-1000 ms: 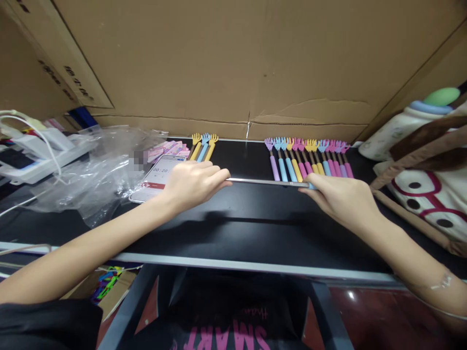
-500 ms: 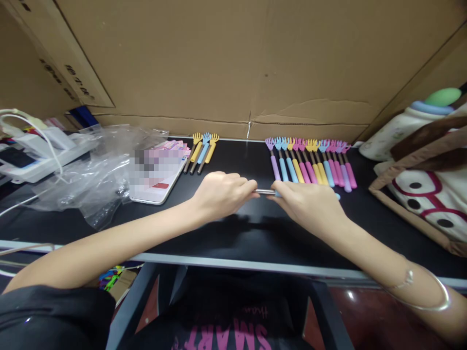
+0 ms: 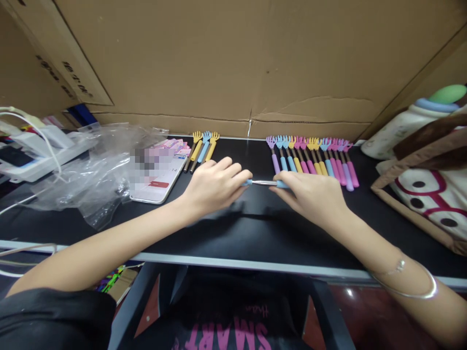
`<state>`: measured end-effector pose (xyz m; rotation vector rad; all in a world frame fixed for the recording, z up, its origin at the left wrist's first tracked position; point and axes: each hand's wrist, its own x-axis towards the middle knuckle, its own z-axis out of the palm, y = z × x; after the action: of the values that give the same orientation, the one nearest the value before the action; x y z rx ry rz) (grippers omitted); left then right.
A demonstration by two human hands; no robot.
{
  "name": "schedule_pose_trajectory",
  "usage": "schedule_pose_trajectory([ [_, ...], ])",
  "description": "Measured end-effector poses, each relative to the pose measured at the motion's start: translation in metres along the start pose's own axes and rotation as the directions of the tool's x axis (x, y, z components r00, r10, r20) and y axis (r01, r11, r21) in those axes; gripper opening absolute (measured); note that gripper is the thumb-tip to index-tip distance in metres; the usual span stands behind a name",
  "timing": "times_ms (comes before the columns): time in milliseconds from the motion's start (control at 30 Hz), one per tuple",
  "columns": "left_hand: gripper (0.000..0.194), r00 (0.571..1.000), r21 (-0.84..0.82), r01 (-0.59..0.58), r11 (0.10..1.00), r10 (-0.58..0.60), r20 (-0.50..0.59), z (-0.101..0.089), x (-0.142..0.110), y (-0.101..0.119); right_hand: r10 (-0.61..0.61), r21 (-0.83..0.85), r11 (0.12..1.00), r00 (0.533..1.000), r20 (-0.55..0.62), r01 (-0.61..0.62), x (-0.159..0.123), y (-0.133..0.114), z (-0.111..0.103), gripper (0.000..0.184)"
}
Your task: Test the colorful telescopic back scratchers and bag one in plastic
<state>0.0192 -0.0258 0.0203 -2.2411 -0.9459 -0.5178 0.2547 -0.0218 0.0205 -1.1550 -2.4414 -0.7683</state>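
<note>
A blue back scratcher (image 3: 265,183) is stretched between my two hands above the black desk, its thin silver rod bare in the middle. My left hand (image 3: 218,184) is closed on the blue end at the left, most of which the fingers hide. Around the blue handle at the right, my right hand (image 3: 310,192) is wrapped. Just beyond it lies a row of coloured back scratchers (image 3: 314,158), claws toward the cardboard. Several separate pieces lie farther left: yellow and blue claw-headed parts (image 3: 204,146) and dark metal rods beside them.
A phone (image 3: 155,192) with a partly blurred screen lies near my left forearm, against crumpled clear plastic bags (image 3: 105,165). A white power strip (image 3: 47,150) with cables sits at the far left. A bottle (image 3: 397,124) and a cartoon-faced bag (image 3: 423,194) stand at right. Cardboard (image 3: 219,63) walls the back.
My left hand has shifted slightly left and up, and a blue end now shows at its fingertips. My right hand still holds the blue handle, nearly in place.
</note>
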Motion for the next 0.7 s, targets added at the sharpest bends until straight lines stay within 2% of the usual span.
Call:
schedule_pose_trajectory([
  [133, 0.025, 0.998, -0.013, 0.039, 0.999, -0.038, 0.057, 0.003, -0.004, -0.011, 0.012, -0.001, 1.000, 1.000, 0.013, -0.012, -0.002, 0.012, 0.000, 0.039],
  [300, 0.029, 1.000, -0.070, 0.002, 0.998, -0.001, 0.011, 0.010, -0.007, -0.020, 0.028, 0.015, 0.999, 0.999, 0.034, -0.028, -0.007, 0.026, 0.003, 0.047],
  [467, 0.026, 0.995, -0.038, -0.080, 0.996, 0.078, -0.055, 0.014, -0.007, -0.019, 0.000, 0.028, 1.000, 0.999, 0.046, -0.001, -0.009, 0.025, 0.007, 0.046],
  [700, 0.027, 0.991, -0.050, -0.105, 0.993, 0.100, -0.084, 0.016, -0.009, -0.018, 0.006, 0.048, 0.999, 1.000, 0.026, -0.007, -0.012, 0.021, 0.010, 0.043],
])
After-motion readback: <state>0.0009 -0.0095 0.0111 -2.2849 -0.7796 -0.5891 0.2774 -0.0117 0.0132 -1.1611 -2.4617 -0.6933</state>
